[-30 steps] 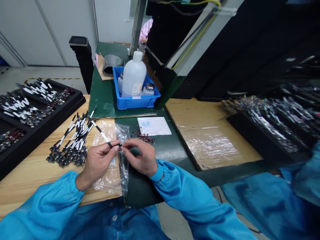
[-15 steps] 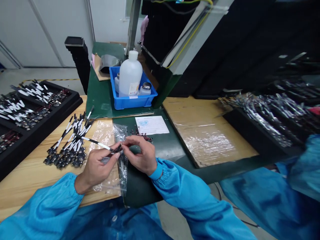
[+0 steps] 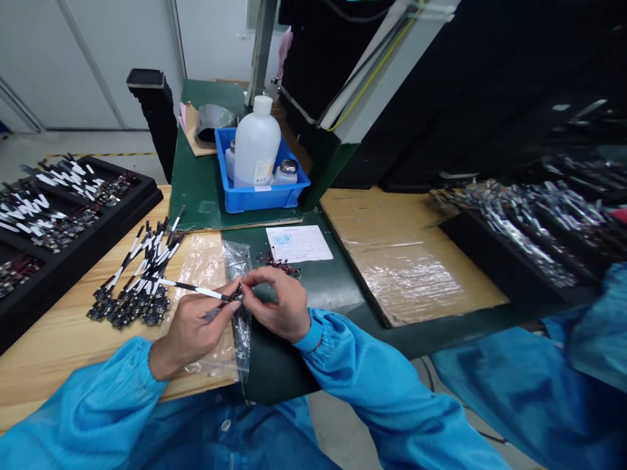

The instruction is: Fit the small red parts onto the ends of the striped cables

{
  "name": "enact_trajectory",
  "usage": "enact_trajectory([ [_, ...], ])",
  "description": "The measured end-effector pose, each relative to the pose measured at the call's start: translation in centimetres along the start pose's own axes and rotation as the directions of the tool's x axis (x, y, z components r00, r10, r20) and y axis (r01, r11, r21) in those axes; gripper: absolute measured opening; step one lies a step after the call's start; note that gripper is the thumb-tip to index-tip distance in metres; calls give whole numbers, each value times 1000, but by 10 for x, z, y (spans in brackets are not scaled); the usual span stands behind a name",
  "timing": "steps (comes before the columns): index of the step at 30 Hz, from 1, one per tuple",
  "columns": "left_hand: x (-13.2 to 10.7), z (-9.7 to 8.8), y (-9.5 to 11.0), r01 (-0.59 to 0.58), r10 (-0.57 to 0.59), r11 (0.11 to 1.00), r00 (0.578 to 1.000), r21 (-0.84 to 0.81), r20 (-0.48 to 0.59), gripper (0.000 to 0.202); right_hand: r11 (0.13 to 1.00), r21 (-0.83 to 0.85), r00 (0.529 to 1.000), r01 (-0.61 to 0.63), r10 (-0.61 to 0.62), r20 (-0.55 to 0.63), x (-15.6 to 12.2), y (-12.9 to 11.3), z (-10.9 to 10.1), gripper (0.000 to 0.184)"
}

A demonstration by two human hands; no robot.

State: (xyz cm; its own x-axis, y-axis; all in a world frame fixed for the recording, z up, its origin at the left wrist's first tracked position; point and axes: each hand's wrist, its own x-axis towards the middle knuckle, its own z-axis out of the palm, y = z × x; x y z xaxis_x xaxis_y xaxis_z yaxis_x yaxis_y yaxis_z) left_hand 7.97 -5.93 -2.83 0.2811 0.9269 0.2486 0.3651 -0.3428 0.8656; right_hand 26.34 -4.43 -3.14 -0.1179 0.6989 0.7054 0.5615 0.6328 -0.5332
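Observation:
My left hand [image 3: 193, 326] and my right hand [image 3: 277, 303] meet over a transparent plastic bag [image 3: 239, 287]. Both pinch a thin black-and-white ribbon cable [image 3: 191, 287] near its small dark end, which is mostly hidden by my fingers. The cable runs left, above a bundle of similar cables with small black circuit boards [image 3: 140, 287]. A small grey sliver [image 3: 213, 314] shows at my left fingers; I cannot tell what it is. Tiny dark red parts [image 3: 279, 263] lie just beyond my right hand.
A paper sheet [image 3: 298, 243] lies on the green mat [image 3: 200, 189]. Behind stands a blue crate [image 3: 289, 196] holding a white bottle [image 3: 255, 150]. Black trays of cables [image 3: 63, 215] sit left, and another tray [image 3: 509, 248] sits right. A co-worker's pink sleeve [image 3: 285, 52] shows far back.
The ribbon cable has swung from pointing up-left to lying nearly level toward the left. My hands stay together, and the view has shifted slightly.

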Motion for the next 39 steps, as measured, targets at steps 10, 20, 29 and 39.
enact_trajectory([
  [10, 2, -2, 0, -6, 6, 1000, 1000, 9, -6, 24, 999, -10, 998, 40, -39, 55, 4, 0, -3, 12],
  [20, 11, -35, 14, 43, -156, 940, 937, -339, -314, 38, 987, -16, 987, 161, -161, 10, 6, 18, -8, 22],
  [29, -64, -197, 16, 55, -155, 987, 525, -149, -837, 48, 973, 30, 972, 230, -231, 42, 17, 6, -12, 12],
  [39, -134, -291, -35, 541, -353, 828, 298, -149, -887, 58, 959, 80, 958, 273, -278, 65, 17, 7, -11, 14],
])
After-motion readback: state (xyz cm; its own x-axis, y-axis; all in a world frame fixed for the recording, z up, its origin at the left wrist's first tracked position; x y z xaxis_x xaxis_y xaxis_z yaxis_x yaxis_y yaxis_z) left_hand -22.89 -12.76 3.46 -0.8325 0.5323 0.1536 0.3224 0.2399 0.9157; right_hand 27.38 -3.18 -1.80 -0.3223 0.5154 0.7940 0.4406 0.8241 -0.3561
